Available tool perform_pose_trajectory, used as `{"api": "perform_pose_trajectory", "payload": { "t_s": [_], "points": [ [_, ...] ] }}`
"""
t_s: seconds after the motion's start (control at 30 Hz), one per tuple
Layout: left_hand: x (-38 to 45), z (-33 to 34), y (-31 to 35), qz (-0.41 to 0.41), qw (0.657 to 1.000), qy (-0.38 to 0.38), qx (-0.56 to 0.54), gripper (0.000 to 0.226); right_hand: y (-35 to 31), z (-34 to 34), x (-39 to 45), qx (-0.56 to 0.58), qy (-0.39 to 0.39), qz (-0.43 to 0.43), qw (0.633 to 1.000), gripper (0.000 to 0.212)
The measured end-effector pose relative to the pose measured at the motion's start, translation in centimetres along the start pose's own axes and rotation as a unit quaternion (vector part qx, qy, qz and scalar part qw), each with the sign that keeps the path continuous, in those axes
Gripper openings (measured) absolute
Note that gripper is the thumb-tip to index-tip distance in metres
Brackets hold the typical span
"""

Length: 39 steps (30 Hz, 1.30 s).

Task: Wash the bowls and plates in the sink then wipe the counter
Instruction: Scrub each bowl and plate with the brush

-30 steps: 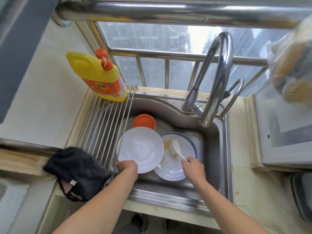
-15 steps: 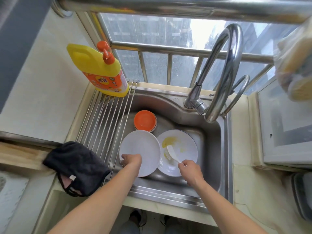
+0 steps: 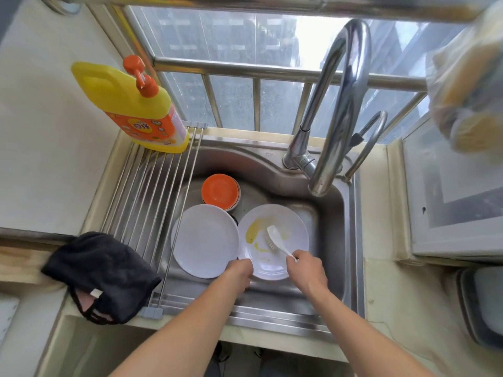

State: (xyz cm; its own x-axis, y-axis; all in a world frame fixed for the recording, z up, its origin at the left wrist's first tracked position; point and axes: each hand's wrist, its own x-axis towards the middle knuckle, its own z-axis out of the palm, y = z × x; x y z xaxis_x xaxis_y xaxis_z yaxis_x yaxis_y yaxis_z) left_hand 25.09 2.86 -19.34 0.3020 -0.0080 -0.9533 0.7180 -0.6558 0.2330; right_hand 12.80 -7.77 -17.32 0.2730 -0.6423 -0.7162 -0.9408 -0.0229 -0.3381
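The right hand (image 3: 306, 270) is gripping the white plastic dish brush (image 3: 275, 240), bristles pressing on the yellow-smeared white round plate (image 3: 288, 227). The left hand (image 3: 239, 270) is holding that plate's near rim in the stainless steel sink (image 3: 334, 227).

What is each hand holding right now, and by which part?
Right hand grips the brush by its handle end. Left hand holds the stained plate at its near rim.

Two plates (image 3: 205, 240) in sink (image 3: 334, 235), bowls (image 3: 220, 191) behind.
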Motion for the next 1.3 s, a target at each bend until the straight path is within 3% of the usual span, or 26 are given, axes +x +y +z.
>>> {"api": "perform_pose_trajectory", "payload": {
  "t_s": [0.23, 0.53, 0.73, 0.93, 1.07, 1.2, 1.3],
  "points": [
    [0.4, 0.6, 0.6, -0.017, 0.993, 0.006, -0.118, 0.021, 0.6, 0.9, 0.6, 0.031, -0.006, -0.007, 0.999, 0.023],
    [2.1, 1.6, 1.7, 0.002, 0.987, 0.035, -0.157, 0.017, 0.6, 1.3, 1.3, 0.060, 0.032, -0.003, 0.998, 0.022],
    [3.0, 1.8, 1.1, -0.015, 0.984, 0.038, -0.174, 0.019, 0.7, 1.6, 1.5, 0.074, 0.025, -0.011, 0.997, 0.022],
    [3.3, 2.0, 1.4, -0.010, 0.978, 0.035, -0.203, 0.042, 0.4, 1.5, 1.1, 0.089, 0.027, -0.013, 0.996, 0.022],
    [2.9, 3.1, 2.7, 0.003, 0.991, 0.009, -0.133, 0.034, 0.3, 1.5, 1.0, 0.086, 0.029, -0.024, 0.996, 0.021],
    [2.9, 4.2, 3.2, 0.013, 1.000, 0.011, -0.022, 0.045, 0.2, 1.4, 0.8, 0.080, 0.032, -0.020, 0.996, 0.021],
    [2.5, 3.9, 3.6, 0.001, 0.999, -0.012, -0.033, 0.031, 0.5, 1.3, 0.8, 0.082, 0.036, -0.016, 0.996, 0.022]
  ]
}}
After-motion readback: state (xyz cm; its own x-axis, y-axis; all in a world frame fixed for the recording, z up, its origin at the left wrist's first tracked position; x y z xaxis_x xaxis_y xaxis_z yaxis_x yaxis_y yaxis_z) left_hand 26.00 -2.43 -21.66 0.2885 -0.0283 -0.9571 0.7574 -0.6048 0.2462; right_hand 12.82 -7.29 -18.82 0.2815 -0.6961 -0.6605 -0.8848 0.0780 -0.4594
